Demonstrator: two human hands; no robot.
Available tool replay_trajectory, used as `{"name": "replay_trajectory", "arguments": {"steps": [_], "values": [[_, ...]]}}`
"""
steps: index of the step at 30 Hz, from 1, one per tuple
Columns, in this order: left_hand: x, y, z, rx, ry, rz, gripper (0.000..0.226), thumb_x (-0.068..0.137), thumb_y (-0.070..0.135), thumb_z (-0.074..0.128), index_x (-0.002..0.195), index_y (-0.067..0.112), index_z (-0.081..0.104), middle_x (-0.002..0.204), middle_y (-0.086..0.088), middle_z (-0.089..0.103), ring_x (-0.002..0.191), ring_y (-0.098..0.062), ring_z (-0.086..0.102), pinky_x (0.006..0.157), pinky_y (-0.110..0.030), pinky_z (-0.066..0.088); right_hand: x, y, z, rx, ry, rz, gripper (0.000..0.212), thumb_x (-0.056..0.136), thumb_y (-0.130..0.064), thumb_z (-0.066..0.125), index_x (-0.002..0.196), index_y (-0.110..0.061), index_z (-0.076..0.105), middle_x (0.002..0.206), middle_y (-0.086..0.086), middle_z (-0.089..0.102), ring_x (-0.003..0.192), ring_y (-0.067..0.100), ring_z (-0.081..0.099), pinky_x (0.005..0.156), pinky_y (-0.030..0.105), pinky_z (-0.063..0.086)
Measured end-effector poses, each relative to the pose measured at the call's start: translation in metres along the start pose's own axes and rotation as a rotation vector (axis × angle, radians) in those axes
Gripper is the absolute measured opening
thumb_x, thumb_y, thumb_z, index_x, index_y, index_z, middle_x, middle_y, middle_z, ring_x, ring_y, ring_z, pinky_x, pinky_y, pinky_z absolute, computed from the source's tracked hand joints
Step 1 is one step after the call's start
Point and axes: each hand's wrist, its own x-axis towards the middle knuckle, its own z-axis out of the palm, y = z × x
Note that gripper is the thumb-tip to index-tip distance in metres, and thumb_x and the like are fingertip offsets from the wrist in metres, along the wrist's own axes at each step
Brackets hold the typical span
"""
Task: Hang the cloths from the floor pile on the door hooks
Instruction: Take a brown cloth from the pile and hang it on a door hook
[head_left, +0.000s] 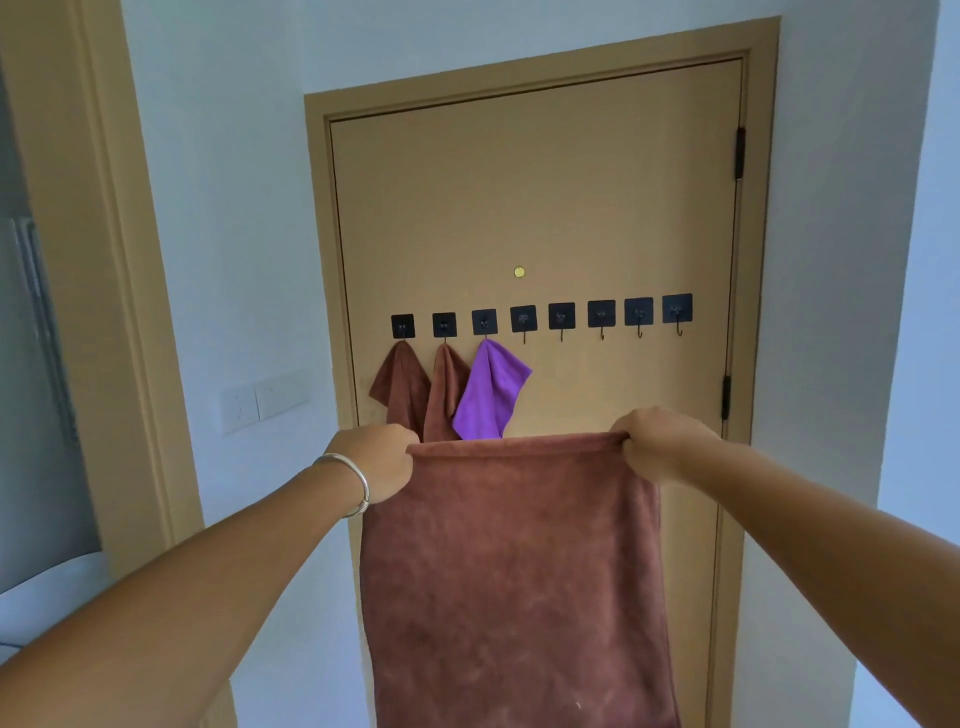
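Brown cloth (511, 571) is spread flat in front of the door (540, 208), long axis vertical, top hem horizontal, lower end running out of frame at 6 o'clock. Material is plush microfibre, matte, slightly mottled; rectangular, top edge rolled into a soft ridge.

My left hand (382, 462) grips the top-left corner, fingers curled tight around the hem; metal bangle (353, 483) on that wrist. My right hand (657, 441) pinches the top-right corner, fingers curled over the edge. Cloth hangs taut between both hands and drops below them.

Row of eight black square adhesive hooks (601, 314) sits at 12 o'clock above the hem. The three leftmost are taken: two brown cloths (402, 387), then a purple cloth (491, 389), each draped in a point.
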Motion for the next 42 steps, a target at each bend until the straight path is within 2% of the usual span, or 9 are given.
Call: {"name": "replay_trajectory", "arguments": {"steps": [12, 16, 21, 26, 30, 32, 36, 39, 42], "values": [[0.122, -0.003, 0.067, -0.121, 0.032, 0.005, 0.031, 0.088, 0.013, 0.037, 0.084, 0.029, 0.064, 0.082, 0.007, 0.065, 0.075, -0.017, 0.059, 0.056, -0.024, 0.037, 0.118, 0.042, 0.041, 0.025, 0.042, -0.053, 0.049, 0.079, -0.006, 0.031, 0.100, -0.029, 0.069, 0.098, -0.003, 0.067, 0.089, 0.019, 0.059, 0.075, 0.033, 0.053], [0.174, -0.016, 0.088, -0.326, 0.175, 0.056, 0.054, 0.083, 0.006, 0.036, 0.109, 0.044, 0.064, 0.101, 0.018, 0.068, 0.094, -0.013, 0.061, 0.079, -0.032, 0.052, 0.161, 0.044, 0.047, 0.191, 0.174, -0.128, 0.058, 0.081, 0.003, 0.029, 0.098, -0.032, 0.072, 0.094, -0.011, 0.067, 0.088, 0.013, 0.060, 0.075, 0.032, 0.053], [0.258, -0.037, 0.112, -0.510, 0.300, 0.153, 0.063, 0.079, -0.003, 0.038, 0.115, 0.042, 0.063, 0.111, 0.025, 0.066, 0.107, -0.004, 0.059, 0.090, -0.026, 0.048, 0.231, 0.040, 0.046, 0.233, 0.303, -0.179, 0.061, 0.077, 0.009, 0.030, 0.094, -0.031, 0.074, 0.093, -0.013, 0.069, 0.088, 0.010, 0.062, 0.076, 0.030, 0.054], [0.336, -0.060, 0.128, -0.531, 0.341, 0.279, 0.071, 0.077, -0.006, 0.041, 0.123, 0.048, 0.043, 0.105, 0.030, 0.062, 0.097, -0.003, 0.061, 0.082, -0.024, 0.049, 0.302, 0.039, 0.048, 0.239, 0.395, -0.165, 0.060, 0.077, 0.010, 0.031, 0.091, -0.032, 0.072, 0.094, -0.010, 0.070, 0.090, 0.013, 0.063, 0.079, 0.032, 0.054], [0.379, -0.072, 0.146, -0.250, 0.419, 0.485, 0.066, 0.077, -0.008, 0.050, 0.125, 0.035, 0.037, 0.140, 0.014, 0.032, 0.087, -0.025, 0.063, 0.058, -0.038, 0.053, 0.342, 0.044, 0.056, 0.224, 0.462, -0.182, 0.067, 0.078, 0.012, 0.032, 0.114, -0.033, 0.065, 0.108, -0.015, 0.063, 0.099, 0.008, 0.057, 0.084, 0.022, 0.046], [0.398, -0.076, 0.157, -0.082, 0.473, 0.600, 0.066, 0.078, -0.006, 0.059, 0.124, 0.034, 0.036, 0.146, 0.010, 0.021, 0.089, -0.022, 0.064, 0.053, -0.035, 0.054, 0.354, 0.049, 0.057, 0.141, 0.416, -0.228, 0.072, 0.079, 0.012, 0.031, 0.122, -0.041, 0.054, 0.118, -0.022, 0.053, 0.098, 0.006, 0.053, 0.081, 0.020, 0.044], [0.427, -0.088, 0.168, -0.021, 0.354, 0.636, 0.050, 0.092, 0.043, 0.025, 0.141, 0.037, 0.035, 0.143, 0.000, 0.041, 0.118, -0.026, 0.051, 0.096, -0.045, 0.044, 0.372, 0.060, 0.060, -0.244, 0.341, -0.457, 0.041, 0.086, -0.007, 0.040, 0.107, -0.041, 0.042, 0.132, -0.025, 0.036, 0.097, 0.013, 0.050, 0.074, 0.024, 0.047], [0.443, -0.084, 0.169, -0.028, 0.377, 0.688, 0.040, 0.085, 0.009, 0.048, 0.118, 0.030, 0.058, 0.130, 0.004, 0.056, 0.100, -0.025, 0.059, 0.076, -0.030, 0.045, 0.386, 0.065, 0.066, -0.417, 0.265, -0.622, 0.032, 0.088, -0.041, 0.022, 0.107, -0.043, 0.047, 0.119, -0.022, 0.045, 0.096, 0.015, 0.054, 0.072, 0.024, 0.043], [0.460, -0.078, 0.164, -0.113, 0.303, 0.497, 0.059, 0.078, -0.004, 0.045, 0.117, 0.040, 0.053, 0.114, 0.015, 0.057, 0.084, -0.010, 0.048, 0.071, -0.022, 0.028, 0.402, 0.065, 0.068, -0.492, 0.191, -0.706, 0.038, 0.087, -0.048, 0.021, 0.113, -0.045, 0.048, 0.119, -0.015, 0.049, 0.102, 0.017, 0.054, 0.077, 0.028, 0.045]]}}
